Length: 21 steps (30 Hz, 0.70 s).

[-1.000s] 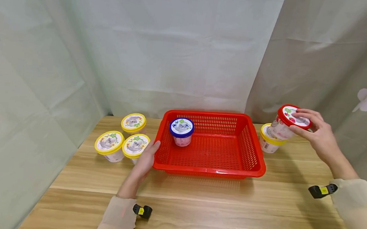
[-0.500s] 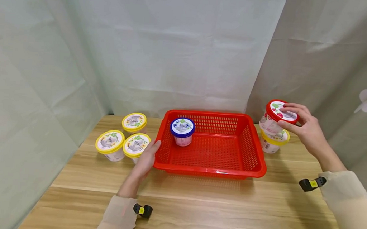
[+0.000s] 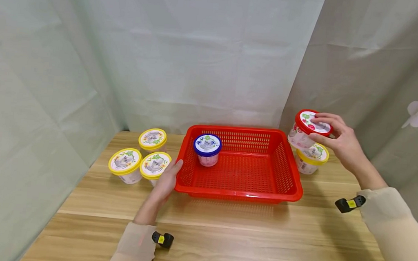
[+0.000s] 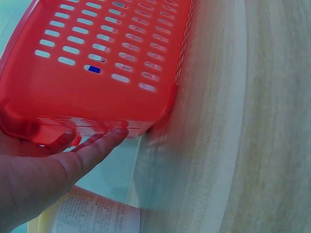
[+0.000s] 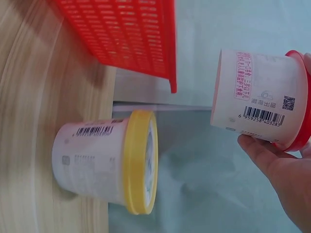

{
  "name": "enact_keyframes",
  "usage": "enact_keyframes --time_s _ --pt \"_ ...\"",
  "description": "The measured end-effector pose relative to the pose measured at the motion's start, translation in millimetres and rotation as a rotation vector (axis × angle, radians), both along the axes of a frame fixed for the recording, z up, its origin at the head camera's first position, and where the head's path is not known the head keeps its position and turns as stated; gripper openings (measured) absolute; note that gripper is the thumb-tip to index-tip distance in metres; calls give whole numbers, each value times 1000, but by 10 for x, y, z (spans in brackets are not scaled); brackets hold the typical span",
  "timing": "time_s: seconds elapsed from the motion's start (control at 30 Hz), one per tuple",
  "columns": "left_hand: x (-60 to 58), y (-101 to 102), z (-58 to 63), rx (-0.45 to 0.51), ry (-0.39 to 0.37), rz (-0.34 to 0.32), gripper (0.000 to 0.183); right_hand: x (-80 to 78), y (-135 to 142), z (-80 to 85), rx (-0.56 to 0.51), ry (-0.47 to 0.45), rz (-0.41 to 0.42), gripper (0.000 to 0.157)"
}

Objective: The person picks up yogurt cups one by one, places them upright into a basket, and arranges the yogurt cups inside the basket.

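Observation:
My right hand [image 3: 342,143] grips a tub with a red lid [image 3: 300,138] from above, fingers and thumb about the lid's edge. This tub is up in the air beside the basket's right rim, tilted a little. A yellow-lidded tub [image 3: 309,163] stands on the table below it; the right wrist view shows the held tub's white printed side [image 5: 257,97] apart from it. My left hand [image 3: 166,181] holds the left end of a red plastic basket [image 3: 237,194], thumb at the rim and fingers [image 4: 97,150] along the outer wall. Inside the basket, at left, stands a blue-lidded tub [image 3: 207,149].
Several yellow-lidded tubs [image 3: 125,163] stand grouped on the wooden table [image 3: 222,242] left of the basket, one partly behind my left hand. A pale curtain [image 3: 207,56] hangs along the table's back, with more cloth at both sides.
My right hand has carried the red-lidded tub leftward and slightly up, from over the yellow-lidded tub toward the basket's right rim. The left hand and basket have stayed in place.

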State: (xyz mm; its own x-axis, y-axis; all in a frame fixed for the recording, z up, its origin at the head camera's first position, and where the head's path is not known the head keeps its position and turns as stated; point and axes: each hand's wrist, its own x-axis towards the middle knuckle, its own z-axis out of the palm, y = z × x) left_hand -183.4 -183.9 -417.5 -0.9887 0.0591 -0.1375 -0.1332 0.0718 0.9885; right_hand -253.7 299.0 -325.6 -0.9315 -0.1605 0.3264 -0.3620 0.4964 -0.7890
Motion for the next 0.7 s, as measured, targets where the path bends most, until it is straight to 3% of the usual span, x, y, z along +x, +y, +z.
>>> enact_keyframes --time_s 0.7 --pt "-11 -9 -11 -1 -6 -7 60 -53 -465 84 -10 -22 110 52"
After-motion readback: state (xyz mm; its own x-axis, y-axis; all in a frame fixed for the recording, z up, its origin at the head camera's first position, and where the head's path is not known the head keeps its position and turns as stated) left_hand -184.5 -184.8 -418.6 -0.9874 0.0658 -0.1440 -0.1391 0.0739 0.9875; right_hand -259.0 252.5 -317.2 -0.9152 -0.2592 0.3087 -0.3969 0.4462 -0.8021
